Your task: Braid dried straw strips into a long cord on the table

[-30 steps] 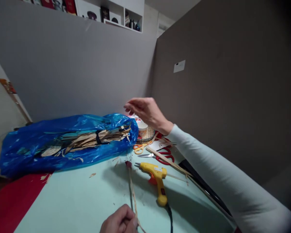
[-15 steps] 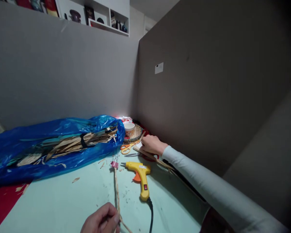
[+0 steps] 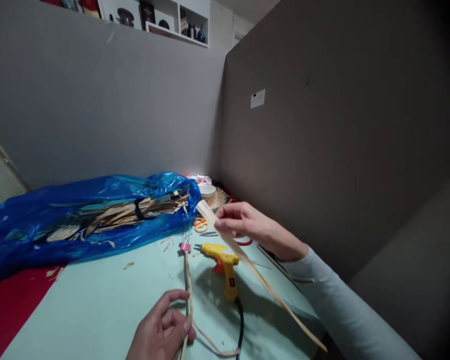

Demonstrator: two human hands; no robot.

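Well | my left hand [image 3: 161, 327] pinched a thin twisted tan straw cord [image 3: 188, 274] below its pink metal clip [image 3: 185, 247] on the pale-green bench [image 3: 97, 300] | my right hand [image 3: 260, 231] gripped a long flat tan straw strip [image 3: 261, 279] | even cord tension seemed wise

I can read no words from here. The white label [image 3: 228, 252] on the glue gun [image 3: 229, 266] has print too small to make out; the card [image 3: 258, 99] on the wall [image 3: 303, 135] shows a dark mark [image 3: 254, 95], the dark box [image 3: 147, 13] a blurred pale one.
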